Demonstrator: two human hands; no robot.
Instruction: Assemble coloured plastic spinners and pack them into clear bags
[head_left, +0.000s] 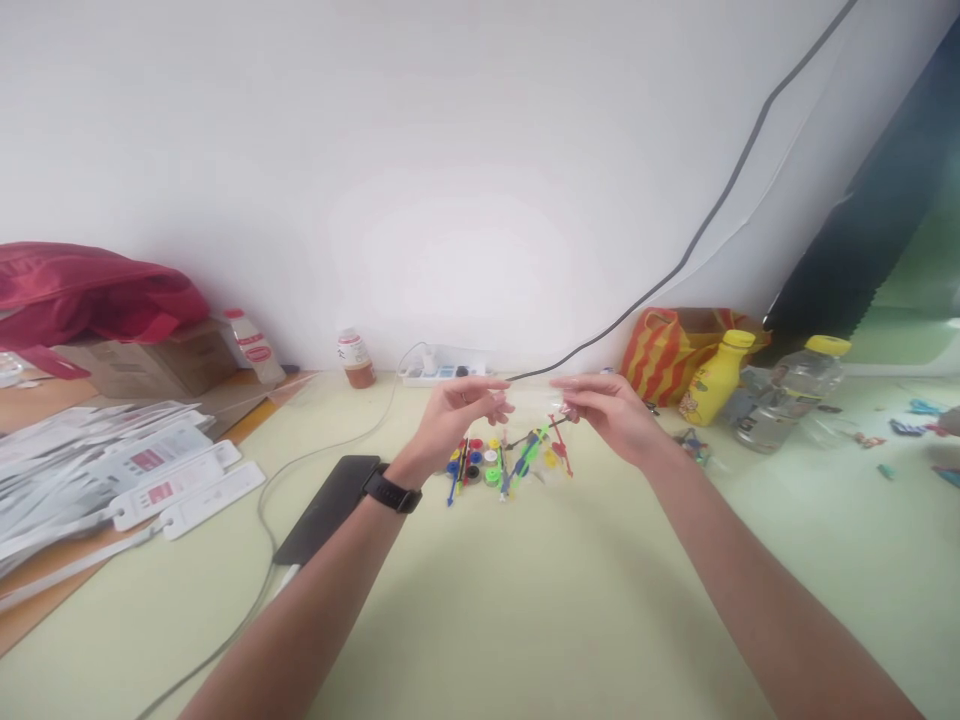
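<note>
Clear plastic [535, 402], long axis left-to-right

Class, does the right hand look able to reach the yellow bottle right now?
Probably yes: nothing visible blocks the right hand from the yellow bottle, though that hand seems to pinch clear plastic.

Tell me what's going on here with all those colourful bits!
A person's left hand and right hand are pinching a see-through thing, maybe a plastic bag, stretched between them. Just below it in the picture, small colourful pieces, some round and some long and thin, lie bunched on the pale green table.
</note>
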